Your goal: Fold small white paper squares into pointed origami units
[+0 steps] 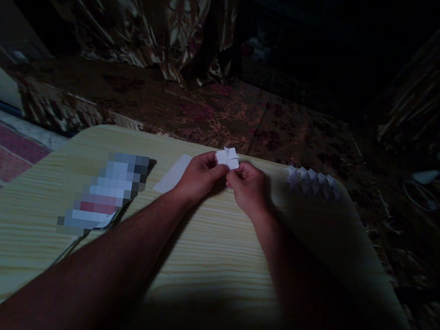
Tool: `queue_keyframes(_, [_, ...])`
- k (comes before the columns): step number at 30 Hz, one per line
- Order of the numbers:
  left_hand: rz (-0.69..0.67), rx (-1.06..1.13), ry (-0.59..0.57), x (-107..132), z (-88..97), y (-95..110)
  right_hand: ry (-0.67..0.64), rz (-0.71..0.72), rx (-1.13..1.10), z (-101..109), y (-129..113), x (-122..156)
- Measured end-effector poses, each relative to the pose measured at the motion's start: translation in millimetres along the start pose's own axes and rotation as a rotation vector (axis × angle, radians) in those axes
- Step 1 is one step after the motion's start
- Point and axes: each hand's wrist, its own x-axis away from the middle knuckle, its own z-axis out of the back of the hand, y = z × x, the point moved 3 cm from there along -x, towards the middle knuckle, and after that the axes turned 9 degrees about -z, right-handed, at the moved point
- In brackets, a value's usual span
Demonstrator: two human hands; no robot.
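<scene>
a small white folded paper [227,158] is held up near the far edge of the pale wood-grained surface [213,240], between both hands. the left hand [201,174] is closed around its left side, thumb bent in over the near edge and fingers curled beneath. the right hand [250,187] is drawn in too, thumb and forefinger pinched at the near right corner; the rest of its fingers are tucked in, and how firmly they press i cannot tell.

the step in hand looks like shaping or creasing the paper: flaps stand out from its middle, with slits between them (the light is dim, so the finer folds are lost). the next move, i'd judge, calls for the left hand to keep the piece steady while the right works a flap with the fingertips, lightly enough not to bend the neighbouring points.

a flat white sheet [173,173] lies just beside the left hand, partly hidden by it. well off to the right, near the far right corner, small pointed paper pieces [310,176] sit in two close rows. to the left lies a blurred-out object [106,187], apart from both hands.
</scene>
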Motion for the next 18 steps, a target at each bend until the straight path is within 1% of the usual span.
queue_keyframes(10, [0.016,-0.016,0.027,0.4,-0.2,-0.5,0.006,-0.008,0.014,-1.1,-0.3,1.9])
queue_keyframes(14, [-0.025,-0.052,0.015,0.5,-0.6,0.7,0.011,0.013,0.011,-1.0,1.6,1.1])
queue_keyframes(18, [-0.053,-0.090,0.033,0.7,0.6,0.6,0.002,0.037,0.007,-1.9,1.8,1.8])
